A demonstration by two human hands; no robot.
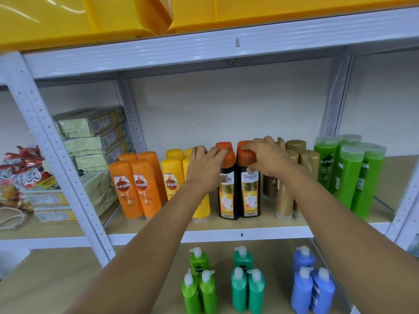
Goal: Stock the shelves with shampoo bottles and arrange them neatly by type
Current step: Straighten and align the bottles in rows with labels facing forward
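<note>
On the middle shelf [226, 232] stand grouped shampoo bottles: orange ones [133, 189], yellow ones [172, 177], black Shayla bottles with orange caps [249, 193], gold ones [303, 162] and green ones [349, 173]. My left hand [205, 168] rests its fingers on the orange cap of the left front black bottle [227, 196]. My right hand [265, 157] grips the cap of the right front black bottle. Both bottles stand upright, side by side, with two more behind them.
Yellow bins [113, 17] sit on the top shelf. Stacked pale packets [90, 141] and red snack bags [22, 168] fill the left bay. The lower shelf holds pump bottles in green [199, 288], teal [247, 286] and blue [313, 288]. Bare shelf shows right of the green bottles.
</note>
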